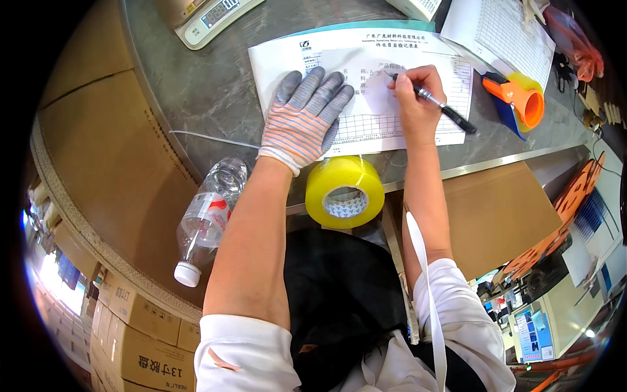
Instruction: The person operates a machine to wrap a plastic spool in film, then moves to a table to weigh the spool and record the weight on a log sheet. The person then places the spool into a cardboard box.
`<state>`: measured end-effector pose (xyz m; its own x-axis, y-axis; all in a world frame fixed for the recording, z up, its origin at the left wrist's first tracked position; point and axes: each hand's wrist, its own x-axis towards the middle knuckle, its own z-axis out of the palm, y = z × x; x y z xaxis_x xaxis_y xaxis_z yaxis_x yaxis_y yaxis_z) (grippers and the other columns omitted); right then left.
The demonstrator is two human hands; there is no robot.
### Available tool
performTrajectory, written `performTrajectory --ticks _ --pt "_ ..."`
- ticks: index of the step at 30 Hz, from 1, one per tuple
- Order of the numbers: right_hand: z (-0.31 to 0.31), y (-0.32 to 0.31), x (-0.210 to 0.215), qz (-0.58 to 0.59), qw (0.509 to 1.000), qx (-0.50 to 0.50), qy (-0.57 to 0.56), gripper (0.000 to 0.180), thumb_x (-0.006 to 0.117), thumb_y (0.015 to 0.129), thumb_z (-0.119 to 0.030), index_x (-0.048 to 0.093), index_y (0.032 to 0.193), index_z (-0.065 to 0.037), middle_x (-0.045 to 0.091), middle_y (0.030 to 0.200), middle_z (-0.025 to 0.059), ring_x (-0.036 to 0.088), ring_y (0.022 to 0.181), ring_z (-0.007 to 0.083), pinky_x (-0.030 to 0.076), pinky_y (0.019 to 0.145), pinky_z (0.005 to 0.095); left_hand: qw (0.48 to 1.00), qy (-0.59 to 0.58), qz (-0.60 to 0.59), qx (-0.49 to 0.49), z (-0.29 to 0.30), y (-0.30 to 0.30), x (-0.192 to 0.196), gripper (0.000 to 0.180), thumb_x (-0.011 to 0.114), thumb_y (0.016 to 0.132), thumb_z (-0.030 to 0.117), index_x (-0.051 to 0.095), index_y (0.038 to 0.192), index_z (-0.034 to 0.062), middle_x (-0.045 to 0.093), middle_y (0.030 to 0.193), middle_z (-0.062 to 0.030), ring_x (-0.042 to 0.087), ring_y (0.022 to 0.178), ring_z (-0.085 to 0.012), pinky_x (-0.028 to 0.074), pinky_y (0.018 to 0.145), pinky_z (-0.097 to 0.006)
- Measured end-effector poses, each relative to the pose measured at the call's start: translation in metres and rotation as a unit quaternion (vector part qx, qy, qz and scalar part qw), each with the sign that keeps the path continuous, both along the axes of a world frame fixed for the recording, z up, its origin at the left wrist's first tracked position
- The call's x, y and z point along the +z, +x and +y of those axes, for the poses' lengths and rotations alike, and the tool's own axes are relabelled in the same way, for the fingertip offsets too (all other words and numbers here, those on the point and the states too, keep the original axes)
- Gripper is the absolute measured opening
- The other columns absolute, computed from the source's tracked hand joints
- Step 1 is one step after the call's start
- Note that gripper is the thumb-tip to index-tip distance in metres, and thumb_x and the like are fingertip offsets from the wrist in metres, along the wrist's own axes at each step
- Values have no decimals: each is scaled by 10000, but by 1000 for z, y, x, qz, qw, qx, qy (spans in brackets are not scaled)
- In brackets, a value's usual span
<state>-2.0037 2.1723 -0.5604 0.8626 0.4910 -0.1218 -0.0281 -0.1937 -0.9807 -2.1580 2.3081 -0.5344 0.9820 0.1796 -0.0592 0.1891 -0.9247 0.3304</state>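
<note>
My left hand (304,117), in a grey-coated striped work glove, lies flat with fingers spread on a small white label (356,65). The label rests on a larger printed form with a grid (372,130). My bare right hand (420,98) pinches a black pen (450,114), its tip touching or just above the label's right half. Below the papers, at the table's front edge, is a roll of yellow tape (313,189). A clear plastic bottle (206,215) with a white cap lies left of my left forearm.
A digital scale (202,32) stands at the back left of the grey table (196,98). To the right are an orange-and-blue tape dispenser (513,98), more gridded sheets (490,32) and a red plastic bag (575,46). Cardboard boxes (496,215) stand below the front edge and at left.
</note>
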Motion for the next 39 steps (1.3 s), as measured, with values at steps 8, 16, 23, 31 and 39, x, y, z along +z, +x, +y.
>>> performTrajectory --ticks 8,16,23,31,39 --pt "-14 4 -8 -69 996 -7 -52 113 686 755 -94 589 755 -35 587 619 -2 490 543 41 411 511 191 1000 -4 5 0 1 1 0 552 631 727 231 520 1267 205 518 1305 -42 441 1228 -272 288 1045 -490" --pt "-7 3 3 -139 984 29 -107 143 718 742 -102 593 761 -36 587 611 -2 493 532 42 422 507 184 1000 0 6 2 -1 0 1 544 636 726 225 523 1257 207 517 1307 -44 443 1229 -273 289 1044 -495" --pt "-5 3 3 -141 983 33 -113 135 708 748 -101 588 759 -39 571 602 -7 478 526 43 409 500 185 1000 2 3 2 -1 -1 -2 546 636 726 225 519 1259 211 514 1311 -41 443 1228 -272 293 1045 -494" --pt "-3 2 9 -137 981 36 -134 131 696 745 -98 578 754 -44 567 602 3 482 533 51 418 515 194 1000 3 5 1 0 1 -1 552 634 722 227 518 1261 212 513 1312 -38 445 1224 -272 292 1046 -490" --pt "-5 1 10 -128 980 30 -149 134 689 748 -106 571 752 -43 574 608 12 507 546 66 442 540 206 1000 5 13 1 -1 0 -1 554 629 723 228 517 1265 222 516 1310 -33 447 1221 -273 294 1042 -491"
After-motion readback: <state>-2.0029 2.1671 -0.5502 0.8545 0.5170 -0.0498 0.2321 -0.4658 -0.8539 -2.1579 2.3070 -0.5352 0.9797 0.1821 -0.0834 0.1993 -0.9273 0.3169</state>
